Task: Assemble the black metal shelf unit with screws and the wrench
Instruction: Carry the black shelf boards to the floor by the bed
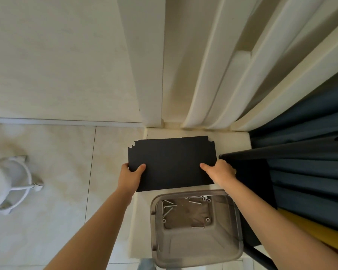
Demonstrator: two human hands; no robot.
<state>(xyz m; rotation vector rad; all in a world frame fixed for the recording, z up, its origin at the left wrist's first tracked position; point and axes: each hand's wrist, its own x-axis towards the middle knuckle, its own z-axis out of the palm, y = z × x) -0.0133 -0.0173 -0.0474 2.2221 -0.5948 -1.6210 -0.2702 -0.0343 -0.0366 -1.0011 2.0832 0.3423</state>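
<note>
- Saw a flat black shelf panel (172, 164) in the middle, over a cream ledge (232, 141). Could not tell if it touched the ledge.
- Saw little notches cut in its two far corners.
- Saw the left hand (132, 175) grasping the panel's left edge, close to the near corner, thumb on top and fingers tucked under.
- Saw the right hand (220, 173) grasping the panel's right edge the same way, thumb on top and fingers curled round the side.
- Found a clear plastic bin (183, 250) just on the near side of the panel, standing on the same ledge.
- Saw loose silver screws (168, 208) lying in the bottom of the bin, most of them at its far end.
- Saw small round silver bits (206, 199) there too. Could not tell if nuts or washers.
- Spotted a black metal frame piece (250, 184) just right of the right hand, with a black tube (281, 152) running off to the right.
- Spotted a white stool (14, 182) well off to the left on the pale tiled floor (66, 172).
- Saw a white curtain (222, 75) hanging at the far side, down to the ledge.
- Saw a dark blue curtain (310, 172) on the right, behind the black tube.
</note>
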